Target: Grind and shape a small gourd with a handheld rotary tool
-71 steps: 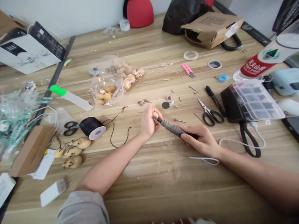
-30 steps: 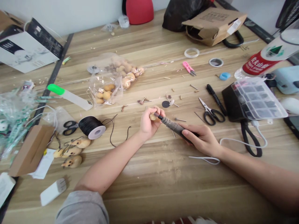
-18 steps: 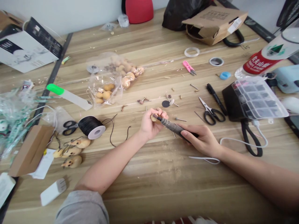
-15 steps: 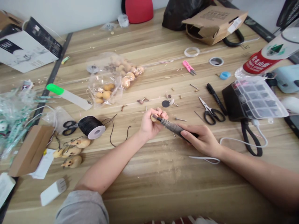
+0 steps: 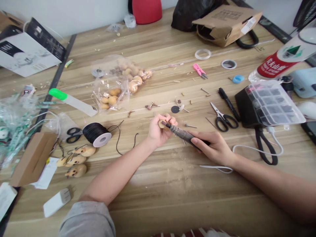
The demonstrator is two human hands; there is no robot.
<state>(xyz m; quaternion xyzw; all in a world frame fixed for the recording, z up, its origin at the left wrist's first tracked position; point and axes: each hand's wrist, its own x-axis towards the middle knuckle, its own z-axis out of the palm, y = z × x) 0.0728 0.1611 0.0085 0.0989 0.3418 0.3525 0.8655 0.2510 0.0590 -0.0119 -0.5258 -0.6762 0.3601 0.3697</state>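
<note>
"Watching the head feed from my remote seat, I make out both hands. How is the left hand (image 5: 160,131) set?"

"Curled in, thumb and fingers clamped on a small tan piece (image 5: 161,124); I see only its rounded end."

"And the right hand (image 5: 214,147)?"

"Wrapped firmly around a grey pen-shaped tool (image 5: 184,134), thumb along its side. The tool slants toward the left hand, its brownish tip (image 5: 165,123) at the tan piece. Contact or mere overlap, I cannot tell."

"Are the hands together?"

"Apart, with the tool spanning between them. The left fingers come close to its collar; I cannot confirm touch."

"Where does the tan piece sit?"

"Over the middle of the wooden table (image 5: 172,197), between the black cord spool (image 5: 93,133) and the silver-bladed scissors (image 5: 219,116)."
</note>
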